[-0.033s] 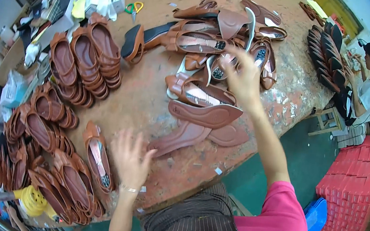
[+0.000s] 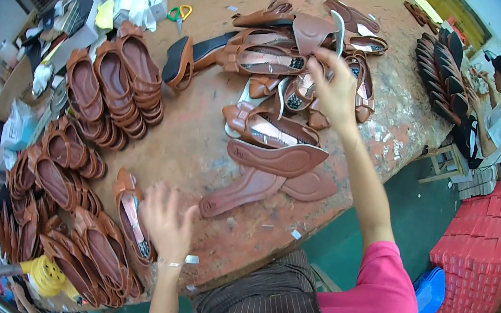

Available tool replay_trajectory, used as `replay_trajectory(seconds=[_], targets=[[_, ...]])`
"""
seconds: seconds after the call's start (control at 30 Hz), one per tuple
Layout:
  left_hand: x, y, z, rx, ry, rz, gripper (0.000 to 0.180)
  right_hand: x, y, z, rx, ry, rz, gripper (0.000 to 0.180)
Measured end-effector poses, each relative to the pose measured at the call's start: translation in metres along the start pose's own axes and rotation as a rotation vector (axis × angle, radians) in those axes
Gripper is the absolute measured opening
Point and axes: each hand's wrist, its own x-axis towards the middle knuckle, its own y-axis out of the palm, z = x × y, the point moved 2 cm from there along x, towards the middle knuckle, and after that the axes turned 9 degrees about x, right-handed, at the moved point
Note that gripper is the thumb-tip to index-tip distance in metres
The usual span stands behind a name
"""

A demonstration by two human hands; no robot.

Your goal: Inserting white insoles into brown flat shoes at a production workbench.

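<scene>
My right hand (image 2: 338, 95) is over the heap of brown shoes, thumb and fingers curved and apart. Its fingertips are beside the lower tip of a brown insole (image 2: 313, 32); contact is hard to tell. Below lies a bow-trimmed flat shoe (image 2: 270, 127), its inside pale and bare. My left hand (image 2: 165, 224) hovers with spread, slightly blurred fingers and nothing in it, right beside a single brown shoe (image 2: 135, 217). Between the hands rest loose brown insoles, one (image 2: 276, 157) against the flat shoe and another (image 2: 239, 194) lower on the table.
Stacked brown shoes (image 2: 117, 77) line the table's left side. Green-and-yellow-handled scissors (image 2: 181, 13) lie at the back. A yellow lamp-like object (image 2: 46, 275) is at lower left. Dark-soled shoes (image 2: 441, 74) stand near another person (image 2: 500, 121) at right, above red stacked boxes (image 2: 474, 252).
My right hand has moved up and slightly away, toward the upright insole. My left hand has shifted left and a little nearer, closer to the single shoe.
</scene>
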Motion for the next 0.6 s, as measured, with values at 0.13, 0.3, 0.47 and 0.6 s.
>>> replay_trajectory(seconds=[0.13, 0.3, 0.47, 0.6], targets=[[-0.038, -0.025, 0.053, 0.306, -0.303, -0.117, 0.055, 0.100, 0.039, -0.092, -0.021, 0.272, -0.114, 0.055], [-0.064, -0.004, 0.066, 0.315, -0.422, 0.067, 0.062, 0.123, 0.062, -0.192, 0.190, 0.831, -0.189, 0.056], [-0.065, 0.009, 0.075, 0.223, -0.460, 0.146, 0.056, 0.078, 0.015, -0.083, 0.887, 0.601, -0.303, 0.054], [-0.068, 0.000, 0.084, 0.209, -0.447, 0.125, 0.052, 0.023, -0.016, 0.001, 0.964, 0.334, 0.199, 0.055]])
